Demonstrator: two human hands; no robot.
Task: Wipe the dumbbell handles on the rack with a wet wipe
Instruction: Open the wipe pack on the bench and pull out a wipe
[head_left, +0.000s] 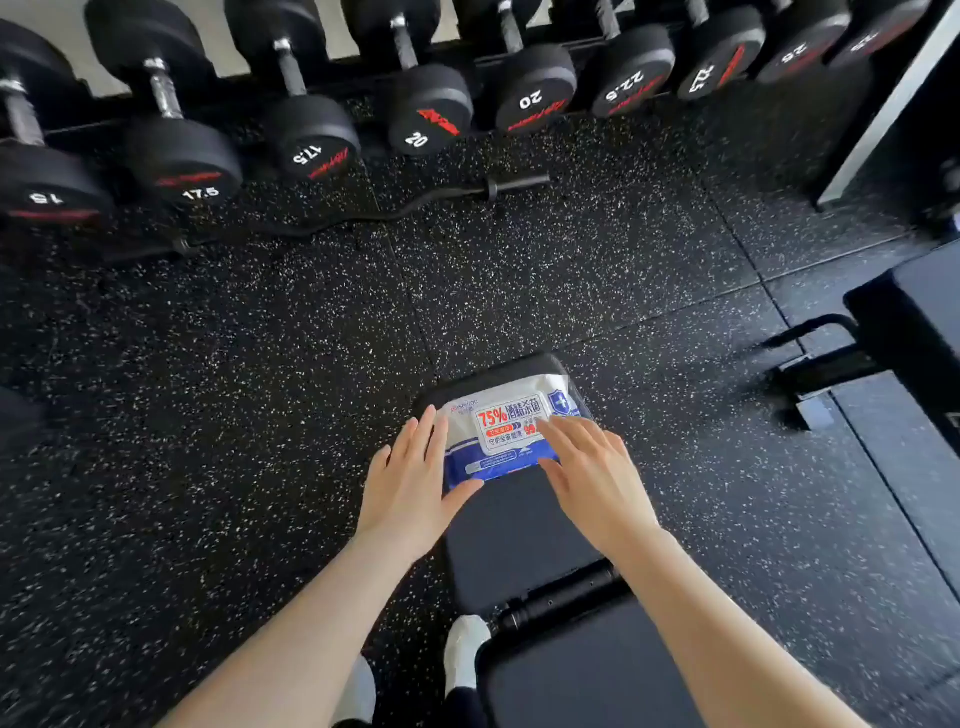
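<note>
A white and blue pack of wet wipes (506, 431) lies on the far end of a black bench seat (519, 530). My left hand (410, 483) is at the pack's left edge with fingers straight and the thumb under its near corner. My right hand (592, 473) lies over the pack's right side, fingers straight and spread, fingertips near the lid label. Along the top, black dumbbells (311, 135) with metal handles (163, 91) sit on a rack, marked from 15 to 25.
A curl bar (395, 208) lies on the speckled rubber floor (260, 364) below the rack. Another bench (904, 332) with a metal frame stands at the right. My white shoe (465, 649) shows beside the bench hinge.
</note>
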